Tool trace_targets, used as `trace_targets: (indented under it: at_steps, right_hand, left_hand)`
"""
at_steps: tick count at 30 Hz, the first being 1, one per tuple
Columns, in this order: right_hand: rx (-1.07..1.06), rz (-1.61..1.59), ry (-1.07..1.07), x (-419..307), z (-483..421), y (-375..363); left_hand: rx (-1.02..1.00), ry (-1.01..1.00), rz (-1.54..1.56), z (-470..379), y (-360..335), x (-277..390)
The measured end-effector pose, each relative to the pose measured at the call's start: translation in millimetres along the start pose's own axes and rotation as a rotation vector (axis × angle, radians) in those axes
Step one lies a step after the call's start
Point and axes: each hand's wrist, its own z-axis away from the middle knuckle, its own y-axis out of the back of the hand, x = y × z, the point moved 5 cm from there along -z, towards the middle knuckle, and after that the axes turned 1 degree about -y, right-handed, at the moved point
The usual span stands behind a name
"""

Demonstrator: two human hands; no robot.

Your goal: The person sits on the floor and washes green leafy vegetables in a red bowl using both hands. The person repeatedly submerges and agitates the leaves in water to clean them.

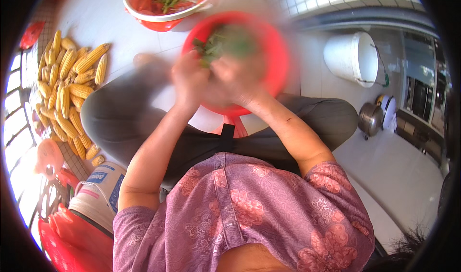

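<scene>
Straight in front of me, between my bent knees, stands a red plastic basin (279, 66). Leafy greens (212, 47) show over its inside, blurred along with much of the middle of the view. My left hand (191, 77) is at the basin's near left rim, its fingers curled against the leaves and seemingly gripping some. Beside it, over the basin, my right hand (234, 72) has its fingers bent down near the greens; blur hides whether it grips any. The basin's contents beneath my hands are hidden.
A white-rimmed bucket (144, 18) lined with red plastic holds green scraps beyond the basin. Corn cobs (65, 92) are heaped at left. A white pail (342, 56) lies tipped at right, near a metal pot (370, 119). A labelled bucket (95, 192) stands by my left side.
</scene>
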Motion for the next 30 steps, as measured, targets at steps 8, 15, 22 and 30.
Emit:
trace_targets:
  at_steps: [8,15,22,30]
  right_hand:
    - [0.045,0.013,-0.099,16.9,62.0,-45.5]
    - [0.006,-0.081,-0.645,135.7,111.5,-70.1]
    - [-0.472,0.19,-1.039,222.8,146.5,-88.2]
    - [-0.488,-0.023,-0.924,173.7,99.8,-144.3]
  left_hand:
    - [-0.292,0.075,-0.304,14.1,-23.6,-10.2]
    - [-0.323,0.071,-0.412,8.3,-25.0,-2.1]
    - [-0.374,0.011,-0.455,2.8,-24.6,6.1]
    - [-0.384,0.211,-0.453,-1.8,-29.0,15.9]
